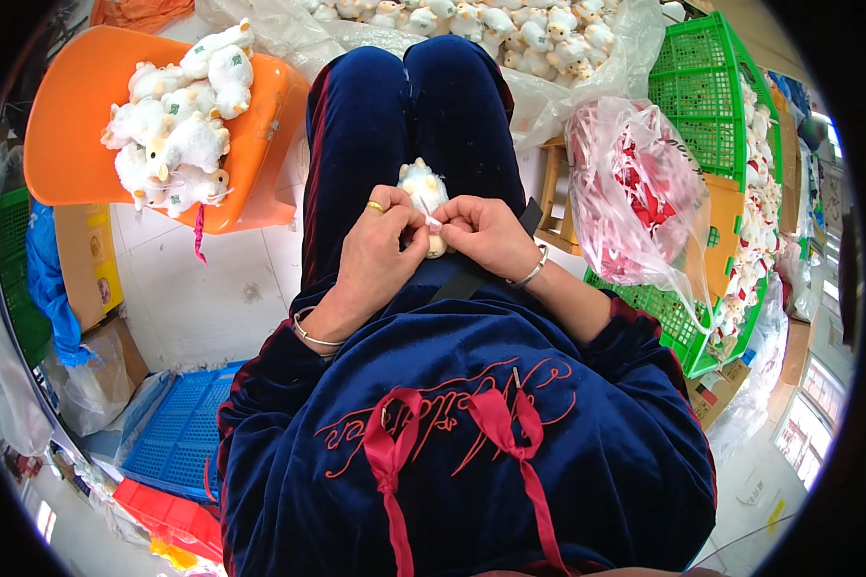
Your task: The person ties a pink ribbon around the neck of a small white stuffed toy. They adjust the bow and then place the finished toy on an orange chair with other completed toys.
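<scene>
A small white plush animal [420, 183] rests on my lap between both hands, its cream-coloured head toward my body. My left hand [377, 240], with a gold ring, is closed in a pinch at the toy's neck. From the other side my right hand [491, 236] pinches there too. A short pale pink ribbon [432, 224] shows between the fingertips; its ends are hidden by the fingers. Both hands stay close together above the navy velvet trousers [366, 125].
Several white plush animals [197, 106] lie on an orange chair [67, 115] at my left. More fill a clear plastic sheet [539, 115] ahead. At right are a bag of pink ribbons [601, 192] and green crates [698, 87]. A blue crate [178, 423] stands at lower left.
</scene>
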`<state>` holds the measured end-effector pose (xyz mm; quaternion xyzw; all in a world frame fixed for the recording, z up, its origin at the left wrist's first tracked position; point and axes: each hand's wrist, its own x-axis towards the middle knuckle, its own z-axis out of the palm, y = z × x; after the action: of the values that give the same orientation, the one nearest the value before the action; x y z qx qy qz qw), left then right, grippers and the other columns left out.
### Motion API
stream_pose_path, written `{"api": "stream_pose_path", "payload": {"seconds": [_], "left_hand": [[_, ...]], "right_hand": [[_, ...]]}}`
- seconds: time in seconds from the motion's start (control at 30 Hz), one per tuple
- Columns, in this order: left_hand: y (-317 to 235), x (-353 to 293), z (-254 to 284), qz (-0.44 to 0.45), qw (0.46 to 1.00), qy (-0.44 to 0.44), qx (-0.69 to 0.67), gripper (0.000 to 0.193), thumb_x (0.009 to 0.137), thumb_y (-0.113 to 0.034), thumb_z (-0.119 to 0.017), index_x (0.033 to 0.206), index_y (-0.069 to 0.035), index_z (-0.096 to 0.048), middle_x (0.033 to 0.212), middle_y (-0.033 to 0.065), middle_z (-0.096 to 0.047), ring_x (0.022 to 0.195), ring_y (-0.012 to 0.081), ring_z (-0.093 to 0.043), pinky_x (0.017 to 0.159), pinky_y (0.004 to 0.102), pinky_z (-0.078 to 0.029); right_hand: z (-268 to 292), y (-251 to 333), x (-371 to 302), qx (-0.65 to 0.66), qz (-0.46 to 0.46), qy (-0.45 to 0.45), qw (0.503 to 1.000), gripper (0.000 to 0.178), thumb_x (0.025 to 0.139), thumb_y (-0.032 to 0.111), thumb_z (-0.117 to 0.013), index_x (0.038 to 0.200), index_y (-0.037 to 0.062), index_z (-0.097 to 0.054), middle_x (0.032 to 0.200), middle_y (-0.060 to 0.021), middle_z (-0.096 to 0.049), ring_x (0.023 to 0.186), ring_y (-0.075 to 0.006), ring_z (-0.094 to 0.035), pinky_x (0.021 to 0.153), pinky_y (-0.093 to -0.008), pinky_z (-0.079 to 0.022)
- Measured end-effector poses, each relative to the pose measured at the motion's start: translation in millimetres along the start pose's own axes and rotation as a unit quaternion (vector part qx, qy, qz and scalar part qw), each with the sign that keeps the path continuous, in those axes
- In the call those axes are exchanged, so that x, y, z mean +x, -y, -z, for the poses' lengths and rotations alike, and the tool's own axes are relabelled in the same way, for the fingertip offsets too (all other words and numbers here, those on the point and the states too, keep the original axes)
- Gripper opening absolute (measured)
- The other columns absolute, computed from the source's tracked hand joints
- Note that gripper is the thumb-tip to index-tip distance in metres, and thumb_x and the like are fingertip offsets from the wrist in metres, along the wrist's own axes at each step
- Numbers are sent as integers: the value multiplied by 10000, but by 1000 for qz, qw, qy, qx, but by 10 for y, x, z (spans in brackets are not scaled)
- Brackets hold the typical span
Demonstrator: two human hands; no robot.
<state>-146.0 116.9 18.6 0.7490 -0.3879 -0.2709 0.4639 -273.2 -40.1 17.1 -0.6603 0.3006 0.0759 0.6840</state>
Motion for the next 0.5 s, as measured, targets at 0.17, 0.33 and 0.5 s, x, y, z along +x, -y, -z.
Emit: {"api": "stream_pose_path", "payload": {"seconds": [0.17,0.33,0.5], "left_hand": [[-6,12,0,6,1000,1,-16,117,882,-39,-792,904,22,-695,1034,82,-579,827,164,-621,715,277,-526],[-8,12,-4,12,1000,2,-21,123,874,-35,-802,918,17,-699,1042,75,-574,812,145,-602,707,261,-514],[-20,23,-4,8,1000,-6,-27,124,864,-21,-803,930,14,-704,1057,70,-572,822,137,-600,713,252,-517]], "right_hand": [[19,48,-41,24,10,26,999,160,963,106,-697,1058,-19,-724,676,95,-521,624,8,-417,544,-214,-349],[-5,36,-10,-11,8,-9,1000,181,975,124,-688,1053,-31,-739,692,73,-560,637,-10,-462,567,-218,-387],[-13,-45,19,-3,8,-21,1000,199,983,137,-687,1051,-39,-750,728,44,-622,666,-28,-516,597,-225,-437]]}}
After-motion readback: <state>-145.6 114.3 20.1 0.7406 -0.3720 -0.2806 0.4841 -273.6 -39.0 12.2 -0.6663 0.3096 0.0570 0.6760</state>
